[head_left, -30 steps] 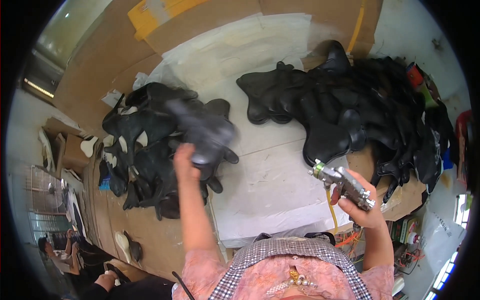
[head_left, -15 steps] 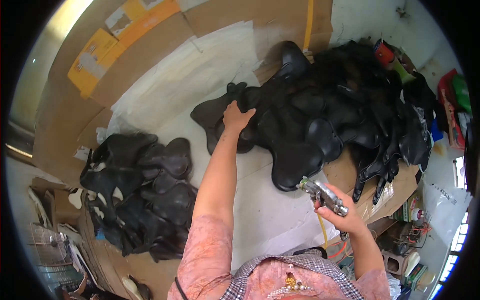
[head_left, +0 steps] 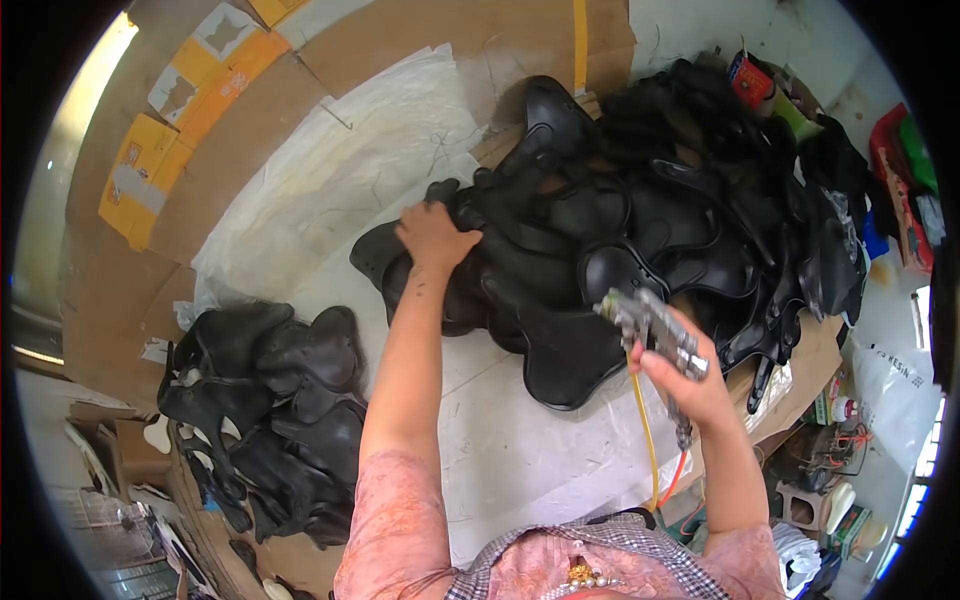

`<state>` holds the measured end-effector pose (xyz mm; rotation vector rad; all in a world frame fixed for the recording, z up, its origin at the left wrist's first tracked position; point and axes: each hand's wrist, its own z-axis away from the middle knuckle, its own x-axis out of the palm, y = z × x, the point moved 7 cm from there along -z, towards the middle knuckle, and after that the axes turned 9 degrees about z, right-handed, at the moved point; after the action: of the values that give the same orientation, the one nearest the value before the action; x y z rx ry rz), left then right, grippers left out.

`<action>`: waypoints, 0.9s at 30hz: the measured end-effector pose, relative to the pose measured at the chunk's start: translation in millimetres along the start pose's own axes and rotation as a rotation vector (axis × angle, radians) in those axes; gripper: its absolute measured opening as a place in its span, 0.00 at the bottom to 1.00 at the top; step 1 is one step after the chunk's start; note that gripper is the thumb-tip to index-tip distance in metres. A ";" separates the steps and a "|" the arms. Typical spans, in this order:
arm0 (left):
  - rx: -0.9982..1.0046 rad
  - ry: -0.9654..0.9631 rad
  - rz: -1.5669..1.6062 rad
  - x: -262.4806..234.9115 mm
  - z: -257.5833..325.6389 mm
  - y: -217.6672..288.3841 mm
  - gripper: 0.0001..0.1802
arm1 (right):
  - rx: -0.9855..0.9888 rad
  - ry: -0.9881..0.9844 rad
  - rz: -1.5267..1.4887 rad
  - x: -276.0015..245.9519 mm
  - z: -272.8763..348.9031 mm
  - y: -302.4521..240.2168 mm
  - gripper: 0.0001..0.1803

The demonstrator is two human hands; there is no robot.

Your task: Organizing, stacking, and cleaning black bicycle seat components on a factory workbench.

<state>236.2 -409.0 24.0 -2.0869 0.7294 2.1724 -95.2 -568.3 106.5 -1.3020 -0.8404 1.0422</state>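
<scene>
In the head view, the hands are apart. The left hand [head_left: 435, 240], thumb splayed, lies at eleven o'clock over smooth, lobed black pieces [head_left: 590, 215] heaped toward two; its grip I cannot tell. At three, the right hand [head_left: 692, 385] wraps a shiny metal spray gun [head_left: 655, 330] with a thin yellow hose [head_left: 643, 430].

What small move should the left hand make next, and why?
Perhaps close the left hand on the smooth black, curved-edged piece beneath it: it is spread open there, while the right hand is occupied gripping a silver metal spray gun.
</scene>
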 end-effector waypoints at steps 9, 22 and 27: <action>-0.246 -0.138 0.721 42.9 -29.0 -53.0 0.69 | 0.078 -0.028 -0.068 38.4 -50.7 46.4 0.27; -0.056 -0.079 1.550 -44.3 83.9 -40.4 0.15 | 0.050 -0.121 -0.098 67.6 -31.9 21.7 0.26; 0.204 0.203 1.103 -138.0 163.5 -66.1 0.16 | -0.040 -0.195 -0.085 88.4 2.8 -0.7 0.26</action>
<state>119.2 -252.1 133.0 -2.0126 2.4469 2.0296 -68.1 -484.3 101.1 -1.2005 -1.0599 1.1017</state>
